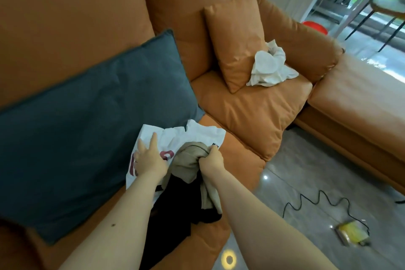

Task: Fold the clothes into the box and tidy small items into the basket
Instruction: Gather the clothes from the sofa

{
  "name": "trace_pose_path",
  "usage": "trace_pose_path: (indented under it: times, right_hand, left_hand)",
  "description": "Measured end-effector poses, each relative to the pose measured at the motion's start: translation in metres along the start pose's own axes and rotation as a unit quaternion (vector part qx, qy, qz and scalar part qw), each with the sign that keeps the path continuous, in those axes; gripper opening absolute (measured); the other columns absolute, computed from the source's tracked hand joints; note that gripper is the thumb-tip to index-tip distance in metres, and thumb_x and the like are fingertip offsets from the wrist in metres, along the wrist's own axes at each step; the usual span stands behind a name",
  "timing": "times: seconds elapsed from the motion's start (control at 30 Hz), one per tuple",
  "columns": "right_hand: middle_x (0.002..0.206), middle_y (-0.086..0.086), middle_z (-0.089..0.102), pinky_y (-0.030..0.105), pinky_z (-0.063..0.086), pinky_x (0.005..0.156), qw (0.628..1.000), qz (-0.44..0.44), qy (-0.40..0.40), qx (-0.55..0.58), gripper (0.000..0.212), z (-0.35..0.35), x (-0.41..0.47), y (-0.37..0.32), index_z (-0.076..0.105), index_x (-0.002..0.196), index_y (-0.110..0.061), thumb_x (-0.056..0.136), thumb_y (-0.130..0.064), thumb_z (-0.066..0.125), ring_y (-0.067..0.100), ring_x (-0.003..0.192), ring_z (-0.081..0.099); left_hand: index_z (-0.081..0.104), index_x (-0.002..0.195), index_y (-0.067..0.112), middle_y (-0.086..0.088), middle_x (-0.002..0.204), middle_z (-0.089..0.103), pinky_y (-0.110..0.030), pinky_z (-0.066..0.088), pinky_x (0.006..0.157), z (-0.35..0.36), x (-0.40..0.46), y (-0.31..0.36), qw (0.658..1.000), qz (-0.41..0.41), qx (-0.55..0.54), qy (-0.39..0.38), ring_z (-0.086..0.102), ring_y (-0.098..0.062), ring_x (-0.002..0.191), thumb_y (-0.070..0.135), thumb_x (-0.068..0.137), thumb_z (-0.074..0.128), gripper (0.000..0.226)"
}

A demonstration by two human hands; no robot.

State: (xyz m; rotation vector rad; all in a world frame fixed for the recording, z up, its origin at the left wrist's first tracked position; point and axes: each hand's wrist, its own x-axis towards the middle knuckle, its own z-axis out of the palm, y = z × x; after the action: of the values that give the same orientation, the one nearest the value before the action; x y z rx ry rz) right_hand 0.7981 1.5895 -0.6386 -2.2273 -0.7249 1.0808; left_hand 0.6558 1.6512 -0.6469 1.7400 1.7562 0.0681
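A pile of clothes lies on the orange sofa seat (247,114) in front of me. My right hand (211,160) grips a bunched khaki garment (188,164) at its top. Under it spreads a black garment (175,206), partly hidden by my arms. My left hand (149,158) presses flat, fingers straight, on a white shirt with red print (197,133). Another crumpled white garment (270,66) sits farther back on the sofa beside an orange cushion (234,44). No box or basket is in view.
A large blue-grey cushion (92,120) leans on the sofa back at my left. On the grey floor at right lie a black cable (315,199) and a yellow packet (352,232). A red basin (314,26) and chair legs stand near the window.
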Motion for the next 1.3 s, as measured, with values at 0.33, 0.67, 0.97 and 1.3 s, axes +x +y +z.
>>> trace_pose_path:
  times: [0.33, 0.67, 0.97, 1.3]
  right_hand:
    - [0.118, 0.017, 0.055, 0.04, 0.046, 0.09, 0.989, 0.108, -0.084, 0.047, 0.032, 0.031, 0.121, -0.004, 0.041, 0.121, -0.005, 0.089, -0.005, 0.041, 0.027, 0.098, 0.051]
    - [0.132, 0.021, 0.05, 0.039, 0.043, 0.104, 0.979, 0.127, -0.101, 0.123, 0.038, -0.07, 0.203, -0.016, 0.042, 0.129, 0.002, 0.091, -0.004, 0.044, 0.033, 0.12, 0.051]
    - [0.118, 0.021, 0.056, 0.03, 0.042, 0.082, 0.99, 0.036, 0.006, 0.14, 0.034, -0.294, 0.279, -0.049, 0.044, 0.123, 0.007, 0.089, 0.001, 0.043, 0.028, 0.104, 0.055]
    - [0.118, 0.016, 0.054, 0.033, 0.042, 0.077, 0.979, 0.031, 0.089, 0.178, 0.028, -0.435, 0.368, -0.07, 0.043, 0.119, -0.004, 0.091, -0.006, 0.041, 0.03, 0.104, 0.055]
  left_hand:
    - [-0.01, 0.147, 0.033, -0.019, 0.131, 0.046, -0.04, 0.046, 0.084, 0.066, 0.091, 0.024, 0.95, -0.229, -0.21, 0.02, 0.055, -0.036, 0.106, 0.041, 0.08, 0.069, 0.104]
    - [0.059, 0.119, 0.013, -0.013, 0.122, 0.061, -0.032, 0.029, 0.084, 0.101, 0.134, 0.177, 0.967, -0.18, -0.179, -0.017, 0.049, -0.026, 0.098, 0.035, 0.099, 0.037, 0.037]
    - [0.055, 0.116, 0.011, -0.013, 0.114, 0.063, -0.033, 0.042, 0.08, 0.122, 0.146, 0.411, 0.997, -0.001, -0.075, 0.001, 0.058, -0.031, 0.105, 0.024, 0.095, 0.044, 0.026]
    - [0.047, 0.119, 0.008, -0.015, 0.123, 0.047, -0.04, 0.044, 0.083, 0.152, 0.194, 0.573, 0.994, 0.096, -0.048, 0.014, 0.053, -0.034, 0.106, 0.015, 0.094, 0.043, 0.026]
